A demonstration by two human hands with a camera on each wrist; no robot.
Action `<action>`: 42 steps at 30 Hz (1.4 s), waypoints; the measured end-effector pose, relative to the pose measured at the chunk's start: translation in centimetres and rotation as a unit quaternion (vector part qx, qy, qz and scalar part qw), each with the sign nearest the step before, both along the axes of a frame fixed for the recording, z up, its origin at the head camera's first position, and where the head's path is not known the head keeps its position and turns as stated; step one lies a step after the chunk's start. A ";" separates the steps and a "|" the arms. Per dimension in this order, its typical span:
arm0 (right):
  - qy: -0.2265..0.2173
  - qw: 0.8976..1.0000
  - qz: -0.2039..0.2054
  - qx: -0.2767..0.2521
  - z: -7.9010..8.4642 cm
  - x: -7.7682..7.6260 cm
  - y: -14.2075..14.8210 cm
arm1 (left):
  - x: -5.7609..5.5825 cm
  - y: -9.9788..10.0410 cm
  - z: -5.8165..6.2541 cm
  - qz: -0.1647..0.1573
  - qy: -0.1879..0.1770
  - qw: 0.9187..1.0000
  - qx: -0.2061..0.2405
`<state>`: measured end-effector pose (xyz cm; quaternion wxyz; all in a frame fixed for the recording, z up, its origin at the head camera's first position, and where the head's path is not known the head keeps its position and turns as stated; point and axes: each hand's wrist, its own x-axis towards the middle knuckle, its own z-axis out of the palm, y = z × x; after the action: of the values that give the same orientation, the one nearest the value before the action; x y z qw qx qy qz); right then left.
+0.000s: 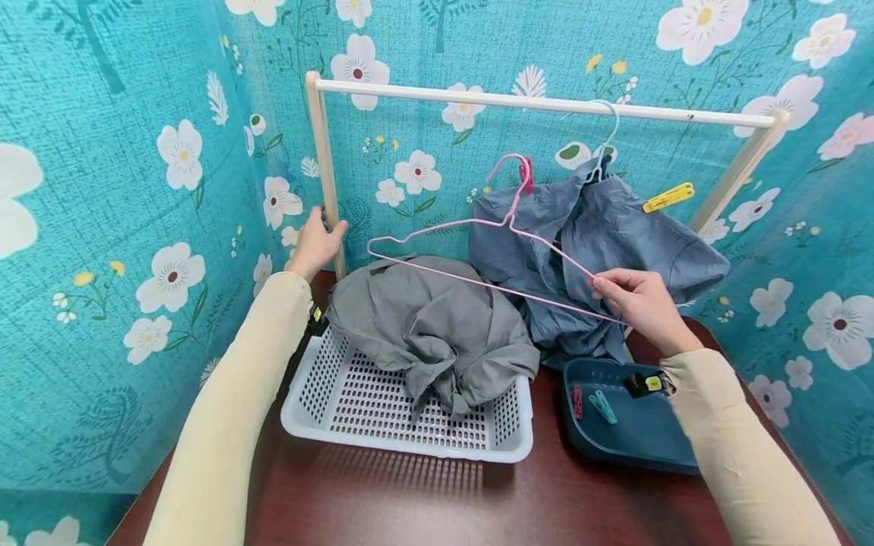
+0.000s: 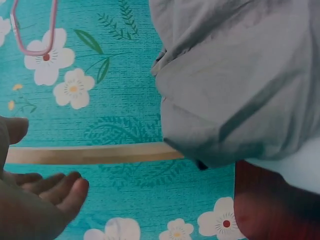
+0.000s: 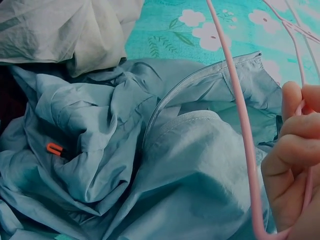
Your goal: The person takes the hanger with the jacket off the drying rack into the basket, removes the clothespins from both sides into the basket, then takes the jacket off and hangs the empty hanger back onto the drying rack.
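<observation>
My right hand (image 1: 645, 303) pinches the right shoulder of a pink hanger (image 1: 478, 221), which is tilted with its hook upward in front of the rack. My left hand (image 1: 317, 243) is at the left wooden post (image 1: 321, 144). In the left wrist view the post runs between the thumb and the loosely extended fingers (image 2: 75, 197). A grey garment (image 1: 437, 326) lies bunched in a white basket (image 1: 406, 447) below the hanger. Behind the right hand, a blue-grey garment (image 1: 635, 235) hangs on a light blue hanger (image 1: 610, 136) from the white rail (image 1: 437, 94).
A yellow clothespin (image 1: 668, 197) and a red clothespin (image 1: 526, 174) are on the blue-grey garment. At right, a dark blue tray (image 1: 635, 453) holds a red clothespin (image 1: 576, 402) and a teal clothespin (image 1: 604, 407). The brown table (image 1: 410, 508) stands against flowered cloth.
</observation>
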<state>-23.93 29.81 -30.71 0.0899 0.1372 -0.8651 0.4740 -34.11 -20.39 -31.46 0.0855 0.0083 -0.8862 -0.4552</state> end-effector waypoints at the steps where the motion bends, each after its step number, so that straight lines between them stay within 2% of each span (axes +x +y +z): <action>1: 0.002 1.000 0.001 -0.002 0.1 0.0 -0.1 | -0.2 0.1 0.0 -0.002 0.001 1.000 0.005; 4: 0.006 1.000 0.004 -0.006 0.3 0.1 -0.4 | -0.7 0.4 -0.2 0.003 0.017 1.000 0.004; 8: 0.004 1.000 0.003 -0.009 0.5 0.1 -0.7 | -1.2 0.5 -0.8 0.021 0.035 0.999 -0.037; 14: 0.021 1.000 -0.017 -0.009 1.3 0.0 -1.4 | -1.4 0.7 -1.1 0.027 0.035 0.997 -0.067; 23: 0.063 0.998 -0.007 -0.029 4.8 1.0 -4.6 | -1.5 0.6 -1.1 0.023 0.030 0.997 -0.072; 32: 0.069 0.997 -0.030 -0.007 5.2 -1.4 -5.7 | -1.6 0.3 -1.2 0.009 0.024 0.997 -0.069; 42: 0.076 0.996 -0.053 -0.002 5.8 -2.4 -7.1 | -1.7 0.6 -1.4 0.002 0.019 0.997 -0.069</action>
<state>-26.32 22.74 -24.90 0.1811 0.1264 -0.8609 0.4584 -35.83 -19.77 -32.85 0.1033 -0.0042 -0.9136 -0.3932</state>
